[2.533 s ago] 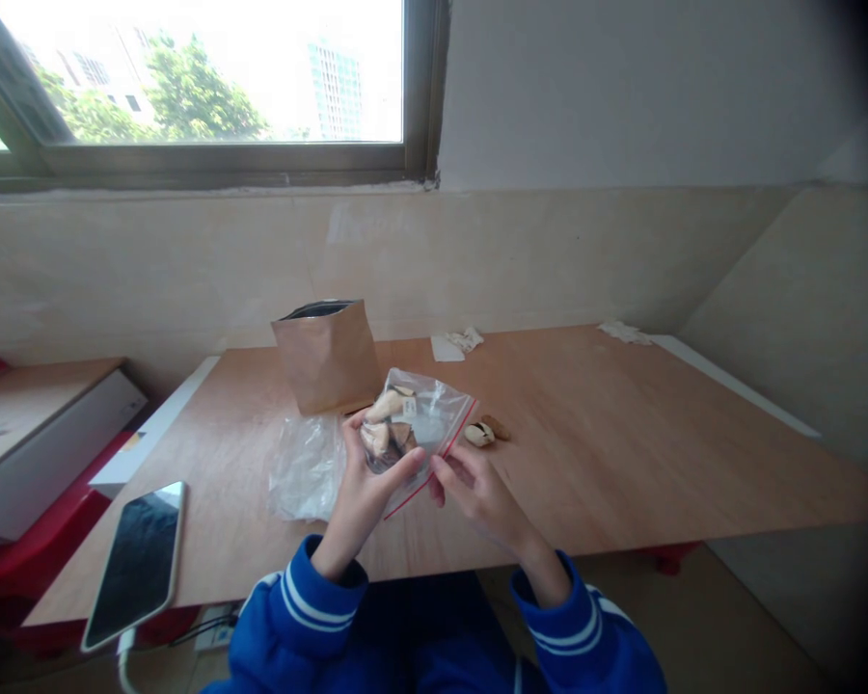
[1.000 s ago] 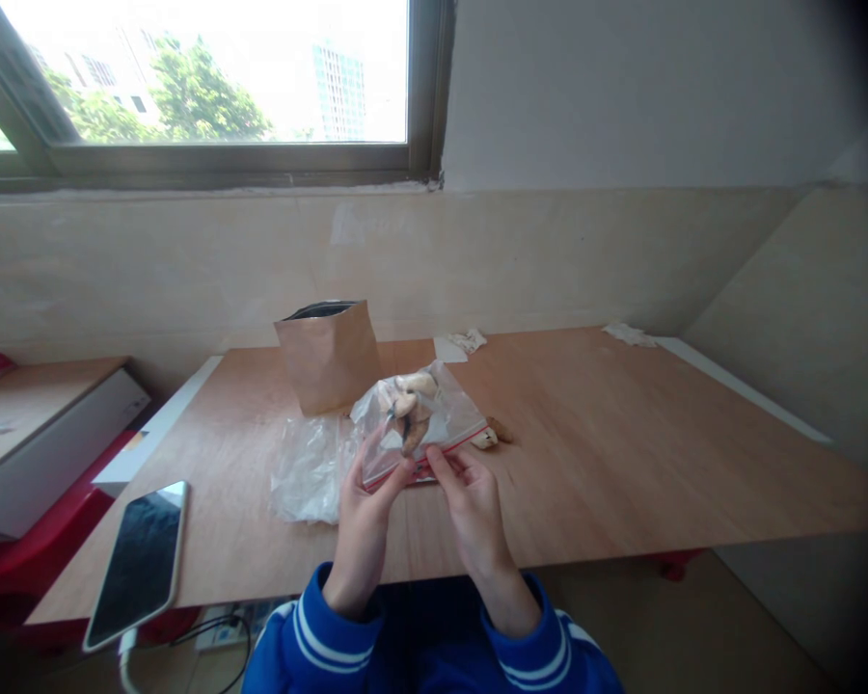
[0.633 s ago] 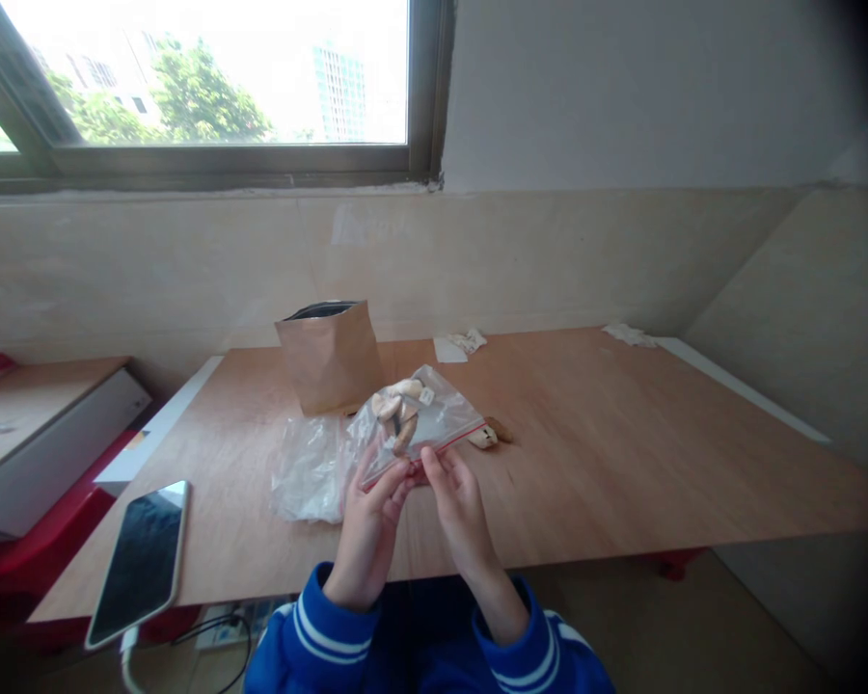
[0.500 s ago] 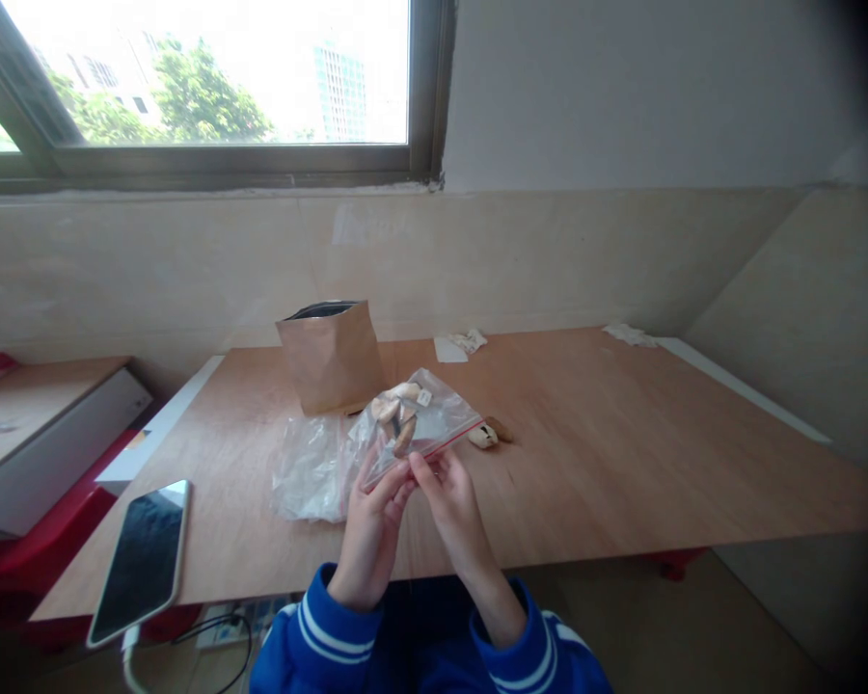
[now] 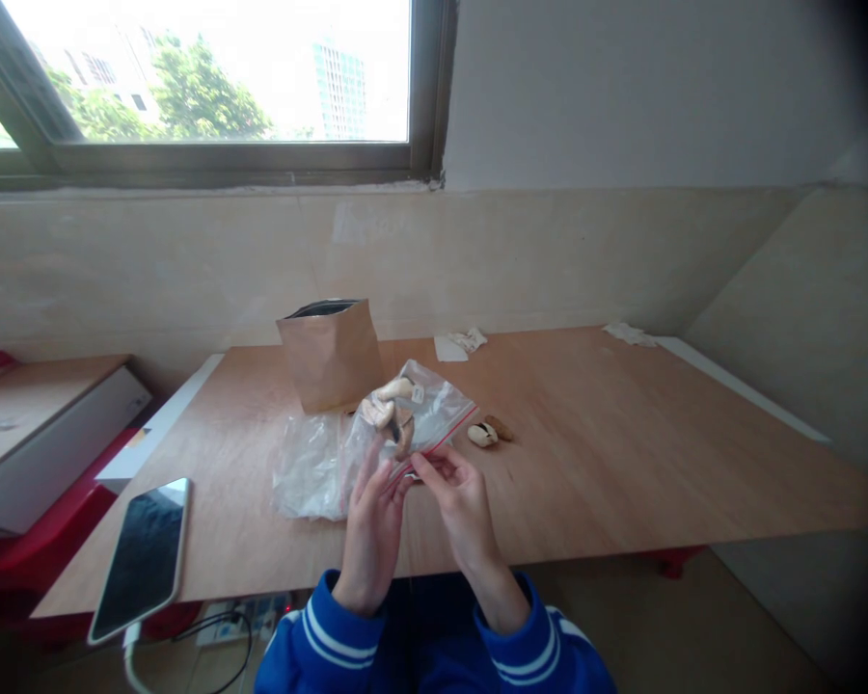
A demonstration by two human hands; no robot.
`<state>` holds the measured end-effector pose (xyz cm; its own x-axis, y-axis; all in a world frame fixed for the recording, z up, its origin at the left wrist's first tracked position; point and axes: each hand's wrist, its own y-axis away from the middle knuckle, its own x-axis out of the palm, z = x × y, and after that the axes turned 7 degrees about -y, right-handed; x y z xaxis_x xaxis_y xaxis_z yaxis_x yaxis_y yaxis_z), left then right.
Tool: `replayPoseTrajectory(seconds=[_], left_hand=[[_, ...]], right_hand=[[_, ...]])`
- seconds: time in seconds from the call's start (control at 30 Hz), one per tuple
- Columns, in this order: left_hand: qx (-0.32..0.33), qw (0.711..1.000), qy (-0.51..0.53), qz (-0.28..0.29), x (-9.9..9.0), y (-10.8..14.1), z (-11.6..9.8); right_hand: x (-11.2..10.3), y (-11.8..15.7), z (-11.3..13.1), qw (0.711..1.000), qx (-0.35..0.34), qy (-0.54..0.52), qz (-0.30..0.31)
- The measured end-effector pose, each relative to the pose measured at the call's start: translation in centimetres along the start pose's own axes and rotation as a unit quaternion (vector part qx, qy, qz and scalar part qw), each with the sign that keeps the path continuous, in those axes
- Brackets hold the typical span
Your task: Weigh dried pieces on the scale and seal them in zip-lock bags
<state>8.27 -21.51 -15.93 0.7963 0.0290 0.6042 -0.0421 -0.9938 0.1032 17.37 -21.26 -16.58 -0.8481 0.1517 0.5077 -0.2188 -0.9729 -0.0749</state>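
Note:
A clear zip bag (image 5: 434,410) with a red seal strip holds several pale and brown, nut-like pieces (image 5: 397,414). My left hand (image 5: 373,525) grips its lower left edge, the thumb at the strip. My right hand (image 5: 463,496) pinches the red strip between thumb and fingers. Behind and left of the bag, a brown paper pouch (image 5: 333,357) stands upright with its top open. Another clear plastic bag (image 5: 310,467) lies flat beside my left hand. Right of the held bag, a cream piece (image 5: 482,435) and a brown piece (image 5: 501,427) rest on the wooden table (image 5: 608,453).
A phone (image 5: 141,554) with a white cable lies at the table's front left corner. White paper (image 5: 450,348) and a crumpled tissue (image 5: 469,338) are at the back edge, another tissue (image 5: 629,334) further right. A power strip (image 5: 242,617) sits below the table.
The held bag has tilted and shifted slightly left, and the pieces inside have moved. My left hand's fingers have spread a little behind the bag; my right hand has shifted slightly right.

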Motion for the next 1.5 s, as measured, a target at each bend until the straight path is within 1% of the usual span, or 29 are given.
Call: replayPoseTrajectory(seconds=[0.1, 0.27, 0.33, 0.57, 0.87, 0.97, 1.03, 1.1, 1.17, 1.2, 1.23, 1.27, 1.3, 1.33, 1.4, 1.43, 1.47, 1.5], left_hand=[[0.004, 1.000, 0.006, -0.009, -0.3, -0.1, -0.3], [-0.010, 0.999, -0.015, -0.033, -1.0, -0.3, -0.6], [-0.010, 0.999, -0.019, -0.043, -1.2, -0.3, -0.6], [0.007, 0.999, -0.008, -0.030, -1.5, -0.1, -0.2], [0.057, 0.997, -0.031, -0.031, -1.6, 0.1, 0.7], [0.057, 0.997, -0.044, -0.036, -1.9, 0.5, 1.1], [0.052, 0.996, -0.067, -0.032, -2.6, 0.8, 1.5], [0.054, 0.994, -0.098, -0.021, -3.9, 1.1, 1.8], [0.083, 0.988, -0.130, -0.033, -5.3, 1.2, 1.7], [0.116, 0.980, -0.148, -0.059, -5.9, 1.2, 1.5], [0.159, 0.967, -0.178, -0.091, -6.4, 1.2, 1.1], [0.206, 0.945, -0.223, -0.120, -6.6, 1.1, 0.5], [0.255, 0.916, -0.277, -0.140, -6.7, 0.9, -0.2], [0.295, 0.882, -0.337, -0.145, -6.7, 0.7, -1.0], [0.340, 0.822, -0.438, -0.128, -6.2, 0.2, -2.6], [0.341, 0.806, -0.473, -0.101, -5.9, -0.1, -3.3], [0.325, 0.800, -0.501, -0.063, -5.7, -0.4, -3.8], [0.297, 0.801, -0.520, -0.020, -5.6, -0.7, -4.2]], right_hand=[[-0.3, -0.2, 0.0, 1.000, -0.005, 0.012, 0.003], [-0.8, -0.5, 0.1, 0.998, 0.003, 0.033, 0.056], [-0.9, -0.5, 0.1, 0.998, 0.004, 0.031, 0.063], [-0.8, -0.2, 0.4, 0.997, -0.003, 0.042, 0.062], [-0.7, 0.0, 0.2, 0.999, -0.014, 0.043, 0.003], [-0.6, 0.1, 0.4, 0.997, -0.032, 0.074, 0.012], [-0.7, -0.1, 1.0, 0.990, -0.060, 0.125, 0.033], [-1.1, -0.4, 2.2, 0.970, -0.118, 0.204, 0.060], [-1.6, -0.9, 3.6, 0.931, -0.195, 0.294, 0.091], [-1.9, -1.1, 4.4, 0.907, -0.230, 0.335, 0.109], [-2.1, -1.4, 5.1, 0.883, -0.258, 0.371, 0.129], [-2.3, -1.7, 5.7, 0.860, -0.275, 0.403, 0.153], [-2.5, -1.9, 6.3, 0.838, -0.280, 0.431, 0.183], [-2.6, -2.1, 6.7, 0.817, -0.277, 0.457, 0.215], [-2.6, -2.4, 7.4, 0.779, -0.255, 0.501, 0.277], [-2.5, -2.5, 7.6, 0.764, -0.243, 0.517, 0.300], [-2.4, -2.5, 7.8, 0.752, -0.234, 0.529, 0.316], [-2.3, -2.6, 7.9, 0.745, -0.226, 0.538, 0.324]])
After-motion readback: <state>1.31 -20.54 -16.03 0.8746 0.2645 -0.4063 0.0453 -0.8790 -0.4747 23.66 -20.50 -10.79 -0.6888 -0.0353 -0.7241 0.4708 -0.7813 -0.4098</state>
